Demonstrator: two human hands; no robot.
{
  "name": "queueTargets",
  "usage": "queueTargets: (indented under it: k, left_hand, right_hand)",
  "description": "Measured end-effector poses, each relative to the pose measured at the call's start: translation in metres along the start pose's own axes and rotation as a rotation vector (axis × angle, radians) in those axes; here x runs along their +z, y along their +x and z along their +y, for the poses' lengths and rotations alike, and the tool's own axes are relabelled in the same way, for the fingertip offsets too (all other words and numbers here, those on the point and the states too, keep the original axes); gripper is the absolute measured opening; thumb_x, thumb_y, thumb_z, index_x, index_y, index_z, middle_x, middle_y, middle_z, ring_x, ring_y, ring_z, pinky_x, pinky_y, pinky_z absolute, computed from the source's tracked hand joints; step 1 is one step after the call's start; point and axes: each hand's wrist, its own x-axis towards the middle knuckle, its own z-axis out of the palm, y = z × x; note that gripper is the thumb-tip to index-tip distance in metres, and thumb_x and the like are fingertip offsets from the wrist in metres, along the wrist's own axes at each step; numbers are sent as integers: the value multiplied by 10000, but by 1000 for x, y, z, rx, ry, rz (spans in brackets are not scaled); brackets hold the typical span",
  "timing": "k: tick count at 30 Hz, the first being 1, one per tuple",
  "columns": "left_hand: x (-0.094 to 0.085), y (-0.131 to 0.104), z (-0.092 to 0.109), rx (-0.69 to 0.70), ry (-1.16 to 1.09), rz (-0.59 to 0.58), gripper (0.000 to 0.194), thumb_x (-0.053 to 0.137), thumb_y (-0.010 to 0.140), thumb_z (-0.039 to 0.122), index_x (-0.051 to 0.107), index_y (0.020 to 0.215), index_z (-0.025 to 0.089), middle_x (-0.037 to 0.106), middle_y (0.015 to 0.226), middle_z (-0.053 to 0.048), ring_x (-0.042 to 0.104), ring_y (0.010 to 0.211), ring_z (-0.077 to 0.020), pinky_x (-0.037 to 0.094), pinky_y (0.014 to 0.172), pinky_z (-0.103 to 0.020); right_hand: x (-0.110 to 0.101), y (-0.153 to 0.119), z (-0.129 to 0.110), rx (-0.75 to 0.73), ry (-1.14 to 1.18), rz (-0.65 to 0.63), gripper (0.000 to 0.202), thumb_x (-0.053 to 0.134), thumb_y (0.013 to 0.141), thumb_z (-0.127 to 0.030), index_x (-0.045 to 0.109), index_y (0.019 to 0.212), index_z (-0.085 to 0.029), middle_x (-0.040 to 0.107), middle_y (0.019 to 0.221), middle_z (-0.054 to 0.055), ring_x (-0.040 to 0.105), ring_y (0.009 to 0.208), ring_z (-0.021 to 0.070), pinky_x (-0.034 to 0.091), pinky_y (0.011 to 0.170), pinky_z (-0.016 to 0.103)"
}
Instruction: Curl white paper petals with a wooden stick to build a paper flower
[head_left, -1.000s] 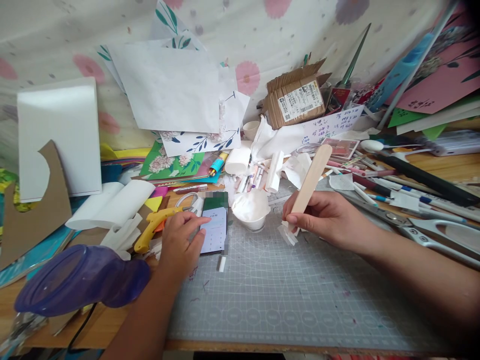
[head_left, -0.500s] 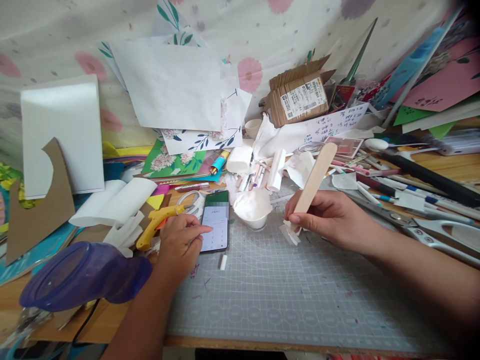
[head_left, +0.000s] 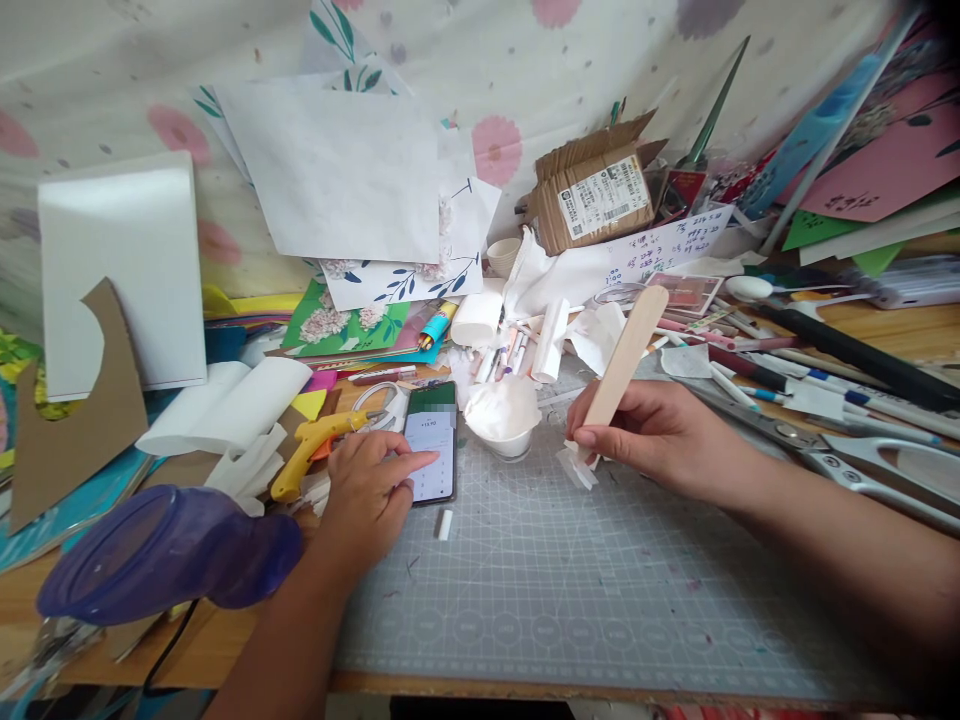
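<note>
My left hand (head_left: 373, 487) has its index finger stretched over the lower screen of a smartphone (head_left: 431, 440), the other fingers curled; whether the fingertip touches the glass I cannot tell. The phone lies on a grey cutting mat (head_left: 555, 590) and shows a keypad. My right hand (head_left: 645, 435) is closed round a flat wooden craft stick (head_left: 627, 355), held slanting upward. By its fingertips is a scrap of white paper (head_left: 577, 468). Between the hands stands a white paper cup (head_left: 504, 420) with white stuff at its rim. A small white piece (head_left: 445, 525) lies below the phone.
At left are a yellow glue gun (head_left: 315, 455), a purple translucent container (head_left: 165, 550) and a cut cardboard piece (head_left: 82, 410). Large scissors (head_left: 832, 450) and several pens lie at right. Behind are a cardboard box (head_left: 592, 190) and white sheets (head_left: 337, 170).
My left index finger has shifted a little right across the phone screen, and the text shown there has changed. My right hand keeps its hold on the craft stick.
</note>
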Motion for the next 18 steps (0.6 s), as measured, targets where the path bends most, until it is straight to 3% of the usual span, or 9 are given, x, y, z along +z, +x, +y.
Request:
queueTargets:
  k: [4, 10, 18]
  left_hand:
    - [0, 1, 3, 9, -1, -23, 430, 465, 793, 117, 814, 923, 332, 664, 924, -43, 549, 918, -262, 390, 882, -515]
    - [0, -1, -4, -45, 11, 92, 388, 487, 777, 111, 819, 803, 309, 680, 849, -61, 545, 865, -275, 394, 810, -485]
    - [-1, 0, 2, 17, 30, 20, 441, 441, 797, 93, 824, 895, 288, 679, 876, -65, 549, 881, -274, 379, 824, -515]
  right_hand:
    - [0, 0, -1, -4, 8, 5, 216, 666, 847, -366, 676, 757, -170, 652, 720, 37, 599, 671, 176, 484, 619, 314]
    - [0, 1, -1, -7, 6, 9, 215, 667, 847, -367, 672, 763, -168, 649, 718, 38, 595, 668, 177, 482, 616, 317]
    - [0, 1, 0, -6, 4, 1, 232, 657, 853, -376, 665, 763, -163, 648, 735, 47, 598, 684, 183, 486, 640, 330]
